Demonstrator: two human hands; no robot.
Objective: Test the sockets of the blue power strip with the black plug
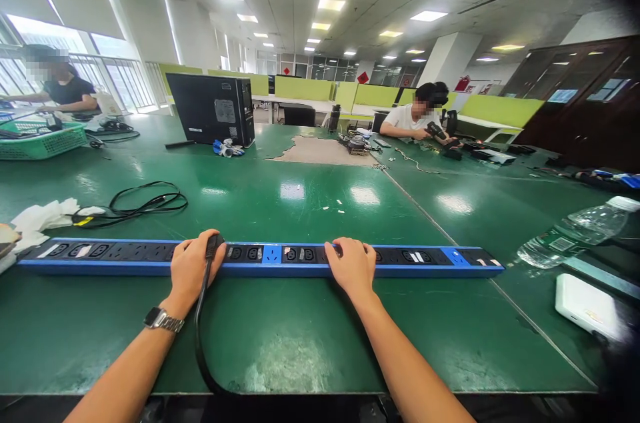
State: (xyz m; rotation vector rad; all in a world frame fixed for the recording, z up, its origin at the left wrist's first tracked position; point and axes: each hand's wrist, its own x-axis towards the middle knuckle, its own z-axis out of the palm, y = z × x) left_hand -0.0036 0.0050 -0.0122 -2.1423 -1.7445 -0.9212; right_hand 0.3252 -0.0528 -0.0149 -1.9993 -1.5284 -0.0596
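A long power strip [260,258] lies across the green tabletop [300,329]. The left hand [193,269] grips a black plug [213,246] at the strip; the right hand [353,266] presses flat on it, fingers spread, holding nothing.

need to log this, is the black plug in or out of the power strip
In: the left hand presses the black plug against the power strip.

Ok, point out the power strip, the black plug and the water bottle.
power strip [270,255]: head view, on its blue middle section.
black plug [212,246]: head view, on the plug body gripped by the left hand [191,269].
water bottle [575,233]: head view, on its clear side, lying flat.
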